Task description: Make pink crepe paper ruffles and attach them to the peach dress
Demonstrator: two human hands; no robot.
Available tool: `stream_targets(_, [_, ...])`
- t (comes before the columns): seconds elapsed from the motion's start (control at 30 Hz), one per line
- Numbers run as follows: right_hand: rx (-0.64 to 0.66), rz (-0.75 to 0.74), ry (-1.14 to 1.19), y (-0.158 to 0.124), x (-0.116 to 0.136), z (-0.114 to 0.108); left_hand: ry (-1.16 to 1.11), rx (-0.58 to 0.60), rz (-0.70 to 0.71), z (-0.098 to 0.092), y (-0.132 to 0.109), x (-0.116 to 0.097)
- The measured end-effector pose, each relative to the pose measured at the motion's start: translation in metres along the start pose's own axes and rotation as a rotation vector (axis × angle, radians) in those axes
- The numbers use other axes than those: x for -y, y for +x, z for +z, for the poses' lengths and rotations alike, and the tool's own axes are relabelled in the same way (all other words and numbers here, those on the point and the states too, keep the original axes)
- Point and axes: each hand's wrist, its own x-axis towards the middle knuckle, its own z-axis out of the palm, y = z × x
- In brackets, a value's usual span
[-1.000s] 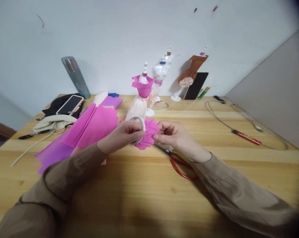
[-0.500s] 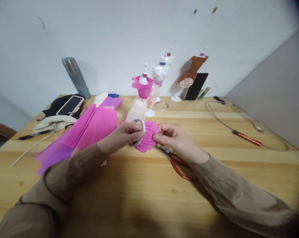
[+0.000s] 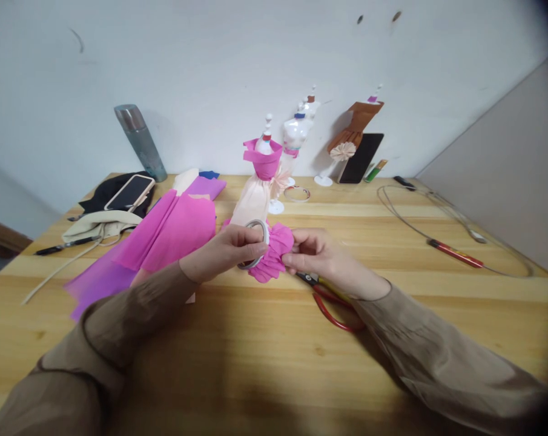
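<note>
My left hand pinches a roll of tape between thumb and fingers. Just behind and right of the roll is a gathered pink crepe paper ruffle, whose right edge my right hand grips with its fingertips. Beyond my hands stands a small dress form in a pink top and a pale peach skirt. The ruffle lies by the skirt's lower end; I cannot tell whether it is joined. Red-handled scissors lie partly under my right hand and forearm.
Pink and purple crepe paper sheets lie left, near a phone, a pouch and a bottle. Behind stand more dress forms and a brown paper dress. A red-handled tool with a cable lies right.
My right hand has shifted very slightly right, with the ruffle's edge still in its fingers. The left hand keeps hold of the tape roll; the view has moved a little.
</note>
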Motion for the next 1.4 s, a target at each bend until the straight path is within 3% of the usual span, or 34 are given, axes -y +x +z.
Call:
stream_targets(0.37, [-0.13,-0.012,0.122,-0.001,-0.001,0.0,0.023,-0.006,0.019,0.0,0.001,0.001])
stream_targets(0.57, [-0.177,-0.003,-0.009,-0.001,0.0,0.0,0.067,0.009,0.065,0.0,0.002,-0.001])
stream_targets(0.7, [-0.435,-0.215,-0.248,-0.003,0.007,0.003,0.114,0.016,0.077,0.001,0.001,-0.003])
stream_targets(0.77, [-0.495,-0.338,-0.4,-0.006,0.01,0.006,0.138,0.022,0.092,0.001,0.001,-0.004])
stream_targets(0.97, [-0.375,-0.461,-0.706,-0.013,0.014,0.014,0.224,0.04,0.154,0.004,0.0,-0.006])
stream_targets(1.4, [-0.323,-0.453,-0.64,-0.013,0.012,0.017,0.196,0.077,0.122,0.005,-0.001,-0.008])
